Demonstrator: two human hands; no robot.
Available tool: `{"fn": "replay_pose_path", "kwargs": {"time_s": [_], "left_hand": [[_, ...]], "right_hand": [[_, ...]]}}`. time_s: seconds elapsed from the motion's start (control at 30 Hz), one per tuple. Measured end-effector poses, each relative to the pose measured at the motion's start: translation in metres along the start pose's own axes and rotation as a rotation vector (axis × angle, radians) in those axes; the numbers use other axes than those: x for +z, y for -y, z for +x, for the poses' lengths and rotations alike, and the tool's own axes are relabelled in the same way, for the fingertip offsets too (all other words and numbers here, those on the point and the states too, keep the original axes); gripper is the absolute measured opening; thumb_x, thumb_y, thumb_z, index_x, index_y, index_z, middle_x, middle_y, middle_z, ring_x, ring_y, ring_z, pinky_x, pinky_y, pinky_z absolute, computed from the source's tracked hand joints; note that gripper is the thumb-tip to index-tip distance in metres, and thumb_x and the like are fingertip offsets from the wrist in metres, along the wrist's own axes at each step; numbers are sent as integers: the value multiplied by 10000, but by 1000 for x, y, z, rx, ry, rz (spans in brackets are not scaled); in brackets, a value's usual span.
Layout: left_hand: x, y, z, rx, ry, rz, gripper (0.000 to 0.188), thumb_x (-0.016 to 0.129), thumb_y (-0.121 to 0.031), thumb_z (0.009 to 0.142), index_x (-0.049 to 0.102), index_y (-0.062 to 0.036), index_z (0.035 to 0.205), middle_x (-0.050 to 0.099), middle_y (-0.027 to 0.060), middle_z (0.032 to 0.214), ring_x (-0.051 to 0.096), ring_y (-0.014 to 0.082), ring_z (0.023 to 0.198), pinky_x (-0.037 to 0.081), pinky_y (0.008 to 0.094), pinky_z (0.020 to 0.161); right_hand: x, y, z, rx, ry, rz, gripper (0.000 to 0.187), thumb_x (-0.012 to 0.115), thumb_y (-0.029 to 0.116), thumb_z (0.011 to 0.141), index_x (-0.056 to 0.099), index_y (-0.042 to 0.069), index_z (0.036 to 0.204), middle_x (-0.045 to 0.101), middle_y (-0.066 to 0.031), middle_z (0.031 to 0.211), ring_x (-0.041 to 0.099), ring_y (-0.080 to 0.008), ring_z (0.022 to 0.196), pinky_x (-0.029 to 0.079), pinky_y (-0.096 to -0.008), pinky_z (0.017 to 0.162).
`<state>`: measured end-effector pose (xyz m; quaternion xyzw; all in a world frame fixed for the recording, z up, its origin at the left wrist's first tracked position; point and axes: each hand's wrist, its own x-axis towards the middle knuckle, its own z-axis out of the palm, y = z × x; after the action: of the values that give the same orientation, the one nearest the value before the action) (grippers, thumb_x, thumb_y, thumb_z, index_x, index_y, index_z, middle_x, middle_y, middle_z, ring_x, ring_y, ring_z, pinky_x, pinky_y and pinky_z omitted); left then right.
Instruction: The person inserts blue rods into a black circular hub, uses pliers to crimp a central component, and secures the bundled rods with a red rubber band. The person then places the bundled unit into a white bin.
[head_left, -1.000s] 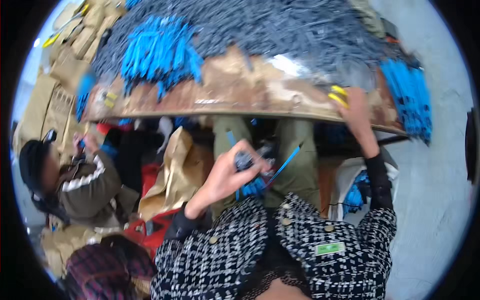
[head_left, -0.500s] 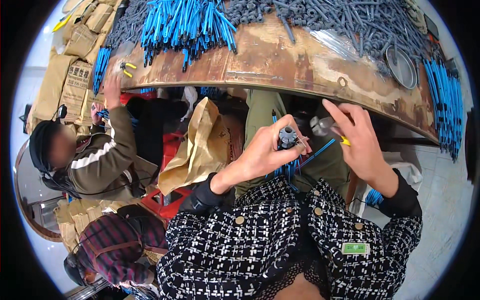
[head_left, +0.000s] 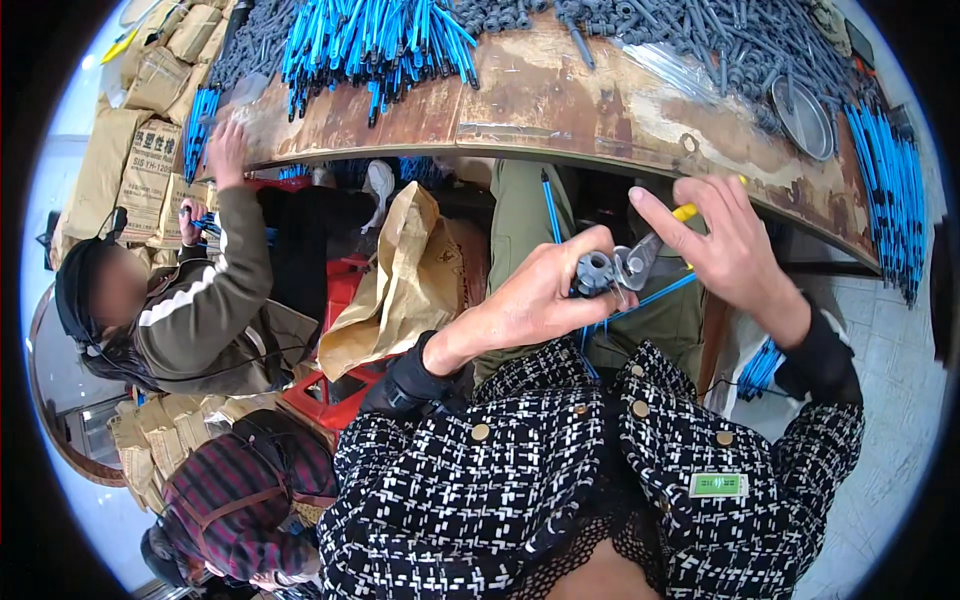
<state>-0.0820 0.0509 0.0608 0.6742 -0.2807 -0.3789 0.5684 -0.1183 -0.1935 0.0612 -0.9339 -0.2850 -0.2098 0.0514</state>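
Pliers (head_left: pixel 640 258) w/ yellow handles are closing the gap: no longer hanging apart as a moment ago, their metal end is now sitting right up at the ridged end of the grey fitting (head_left: pixel 594 274); can't tell if biting. L hand (head_left: pixel 535 297) is gripping fitting snugly, just short of table's (head_left: pixel 560 110) near edge. R hand (head_left: pixel 728 240) is holding pliers loosely by handles, thumb stretched out. Thin blue rod (head_left: pixel 551 208) is poking past L hand toward same edge. On table, grey parts (head_left: pixel 690 45) are filling far edge; blue bundle (head_left: pixel 380 50) is lying L of ctr; round dish (head_left: pixel 803 118) is resting nr R end; 2nd bundle (head_left: pixel 890 200) is overhanging R edge. Co-worker's hand (head_left: pixel 228 152) is reaching nr L corner.
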Motion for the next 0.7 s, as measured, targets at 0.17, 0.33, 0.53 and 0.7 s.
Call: {"fn": "replay_pose_path", "kwargs": {"time_s": [0.17, 0.33, 0.53, 0.7], "left_hand": [[7, 10, 4, 144, 91, -68, 171, 645, -73, 874, 509, -12, 958, 721, 92, 867, 697, 132, 871, 540, 310, 780], [-5, 26, 6, 179, -147, -193, 151, 645, -32, 887, 508, -10, 948, 728, 118, 925, 696, 142, 899, 548, 290, 788], [6, 21, 11, 158, -215, -117, 150, 624, 18, 902, 484, -18, 942, 720, 123, 914, 690, 136, 907, 534, 258, 764], [8, 17, 9, 82, -267, -15, 153, 623, 10, 907, 476, -24, 929, 720, 102, 894, 678, 110, 891, 523, 250, 758]], "right_hand": [[25, -21, 8, -243, -73, 300, 588, 613, 72, 734, 598, 113, 1321, 545, -71, 932, 560, -231, 845, 463, -339, 763], [8, 16, -10, 79, -70, -43, 608, 631, 52, 708, 600, 89, 1314, 528, -88, 920, 553, -244, 841, 467, -356, 756], [3, 29, -9, 184, -29, -129, 699, 596, -5, 713, 535, 105, 1400, 528, -147, 1110, 555, -320, 1029, 470, -427, 863], [-4, 32, -3, 160, -47, -235, 693, 636, 3, 745, 506, 115, 1417, 536, -169, 1137, 561, -324, 1086, 484, -424, 878]]}}
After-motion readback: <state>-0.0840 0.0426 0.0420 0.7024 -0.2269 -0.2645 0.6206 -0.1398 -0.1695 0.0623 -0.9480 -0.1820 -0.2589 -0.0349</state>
